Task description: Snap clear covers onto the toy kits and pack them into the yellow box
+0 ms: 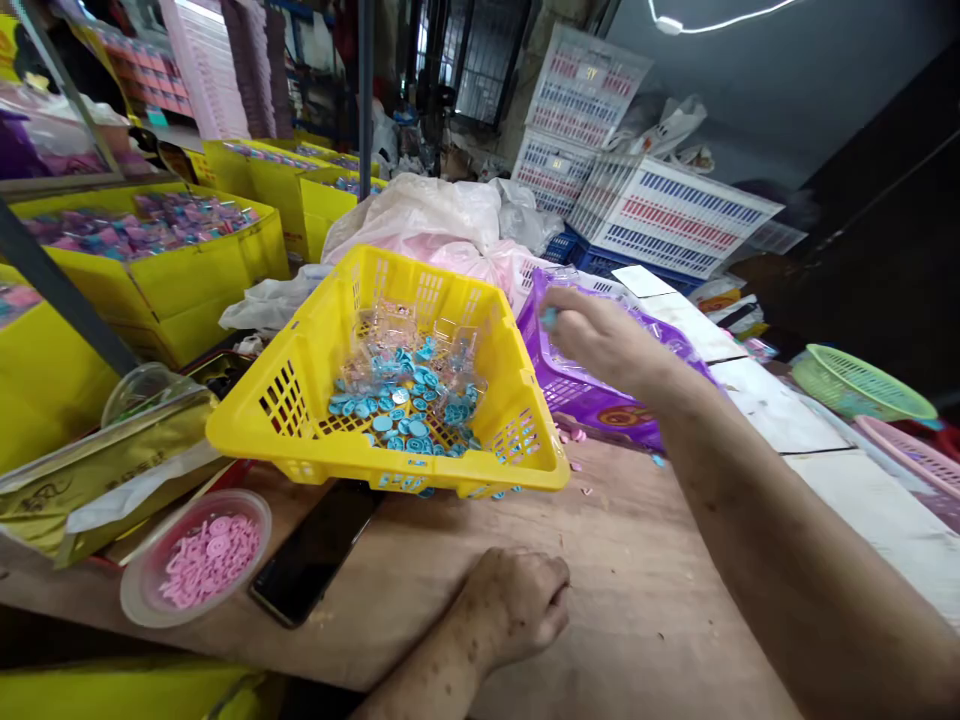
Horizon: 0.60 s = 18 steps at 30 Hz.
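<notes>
My right hand is raised over the near left part of the purple basket, slightly blurred. Its fingers pinch a small light blue plastic piece. On the wooden table, my left hand rests with its fingers curled into a fist; whatever it holds, if anything, is hidden. Just beyond it stands a yellow basket. Inside lie many small blue plastic pieces, several of them round, and clear plastic parts behind them.
A tub of pink pieces and a phone lie at left. Yellow boxes stand beyond. White crates are stacked at back right. Green and pink baskets sit far right.
</notes>
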### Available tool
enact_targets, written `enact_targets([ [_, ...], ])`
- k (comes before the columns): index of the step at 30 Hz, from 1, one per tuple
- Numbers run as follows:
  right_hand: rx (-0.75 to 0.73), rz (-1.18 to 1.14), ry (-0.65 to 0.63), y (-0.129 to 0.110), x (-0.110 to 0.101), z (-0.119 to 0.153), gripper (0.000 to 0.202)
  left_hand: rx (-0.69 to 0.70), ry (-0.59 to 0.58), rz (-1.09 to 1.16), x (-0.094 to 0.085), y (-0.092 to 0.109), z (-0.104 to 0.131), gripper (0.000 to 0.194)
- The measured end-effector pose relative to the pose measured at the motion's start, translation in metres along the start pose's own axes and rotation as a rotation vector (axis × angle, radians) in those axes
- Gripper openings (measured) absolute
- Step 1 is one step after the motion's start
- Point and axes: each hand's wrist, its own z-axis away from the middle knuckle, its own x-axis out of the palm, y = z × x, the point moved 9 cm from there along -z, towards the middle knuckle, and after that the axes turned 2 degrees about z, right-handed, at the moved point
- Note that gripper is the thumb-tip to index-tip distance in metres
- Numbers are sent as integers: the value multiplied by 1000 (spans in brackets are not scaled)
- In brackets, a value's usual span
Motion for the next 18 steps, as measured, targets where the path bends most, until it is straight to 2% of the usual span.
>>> enact_targets([
  [2, 138, -326, 128, 40, -29, 43, 17, 13, 48, -7, -1, -1, 0, 9],
  [4, 329, -528, 184, 85, -27, 92, 12, 22, 147, -40, -7, -4, 0, 13],
  [6, 475, -568, 168, 120, -2, 138, 12, 15, 302, -102, -16, -8, 4, 26],
  [9, 548, -470, 113, 149, 50, 184, 21, -34, 514, -220, -27, -15, 13, 55],
  [11, 533, -411, 95, 159, 83, 196, 26, -55, 554, -293, -25, -16, 15, 70],
  [13, 488, -385, 97, 165, 107, 197, 28, -64, 526, -353, -18, -14, 9, 78],
  [15, 438, -379, 137, 170, 121, 193, 29, -109, 476, -417, -12, -12, -4, 82],
  [18, 391, -391, 251, 179, 128, 189, 34, -276, 417, -519, -14, -17, -33, 80],
])
